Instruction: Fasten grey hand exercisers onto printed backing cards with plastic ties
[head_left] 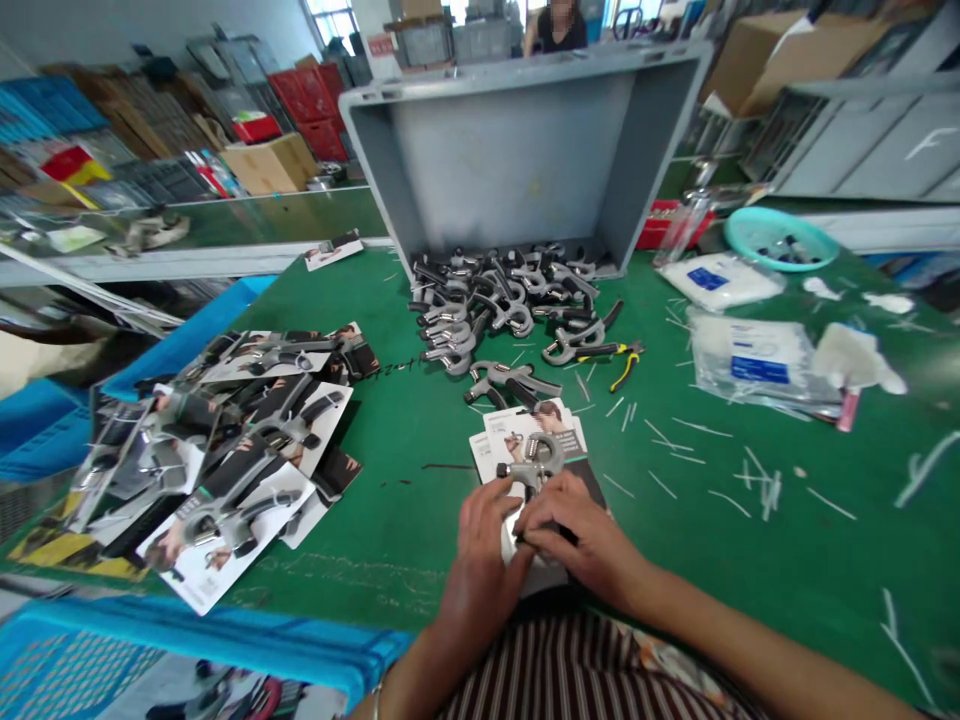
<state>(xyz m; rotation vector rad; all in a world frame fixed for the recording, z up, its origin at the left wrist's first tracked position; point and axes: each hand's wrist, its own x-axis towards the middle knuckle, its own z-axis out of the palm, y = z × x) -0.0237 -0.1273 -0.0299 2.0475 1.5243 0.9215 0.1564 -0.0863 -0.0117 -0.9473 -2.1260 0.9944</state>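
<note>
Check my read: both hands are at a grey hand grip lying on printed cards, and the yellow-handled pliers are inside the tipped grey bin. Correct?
Not the pliers: the head view shows them on the green tabletop, outside the grey bin. Both hands, left and right, are at the grey hand grip on the cards, as you say.

Desk: green. Large bin at far edge: grey. Crate at near-left corner: blue. Pliers' handles: yellow and black. Clothing at near edge: dark, pale-striped. Bowl, far-right corner: turquoise.
</note>
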